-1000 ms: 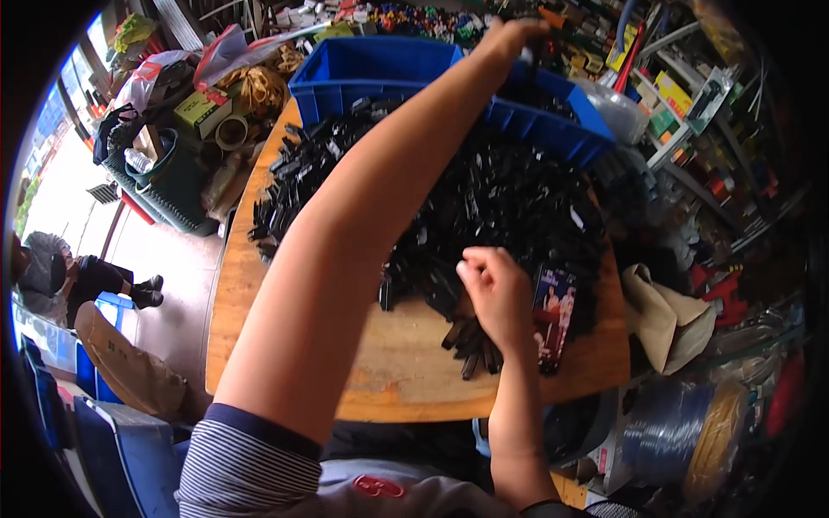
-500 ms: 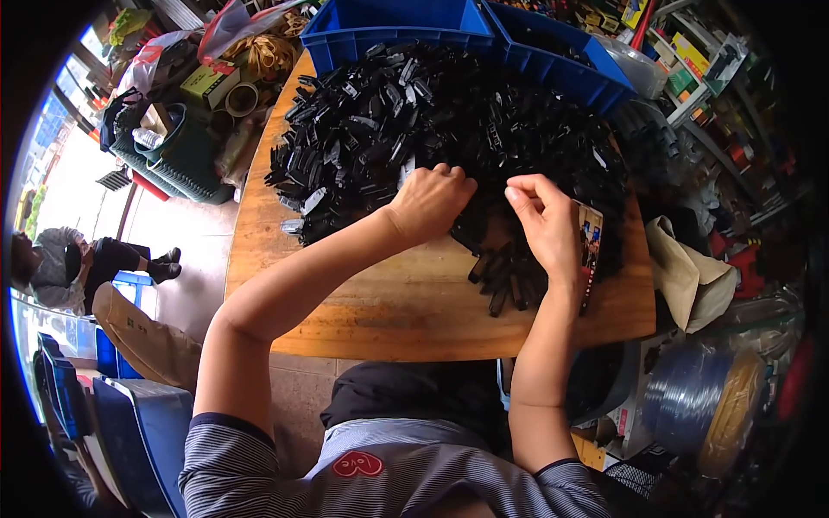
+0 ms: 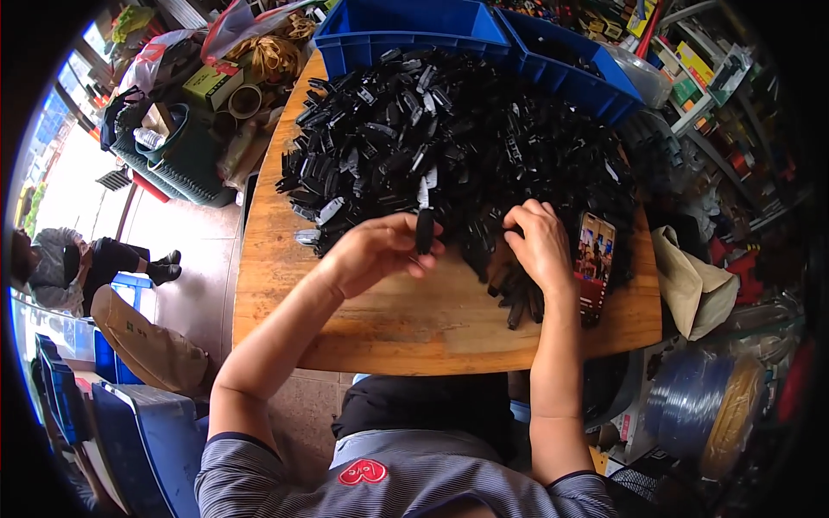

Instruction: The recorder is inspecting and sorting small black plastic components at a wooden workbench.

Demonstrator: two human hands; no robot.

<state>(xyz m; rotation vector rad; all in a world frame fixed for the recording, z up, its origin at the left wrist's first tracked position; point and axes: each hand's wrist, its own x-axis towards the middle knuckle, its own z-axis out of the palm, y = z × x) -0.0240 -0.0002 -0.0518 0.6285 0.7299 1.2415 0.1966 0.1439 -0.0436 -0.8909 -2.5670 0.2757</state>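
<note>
A big heap of small black plastic parts [image 3: 371,160] covers the far half of the wooden table [image 3: 345,332]. My left hand [image 3: 367,255] is raised in front of the heap, its thumb and fingers pinching one dark, elongated black plastic part [image 3: 425,231] that stands upright. To the right, my right hand [image 3: 540,242] is closed, palm down, at the heap's near edge. Its fingertips are bent inward, and I cannot make out what is in them. Just below that hand lies a looser cluster of narrow black parts [image 3: 516,302].
A phone [image 3: 594,268] with a lit screen stands just right of my right hand. Two blue bins [image 3: 414,41] [image 3: 570,82] rise behind the heap. Beyond the right edge are a beige cloth [image 3: 691,281] and wrapped coils [image 3: 704,406]. A seated person [image 3: 65,259] is at far left.
My left hand has drawn back from the heap toward me and turned, now showing a black part in its fingers. My right hand has moved slightly down, palm turning downward.
</note>
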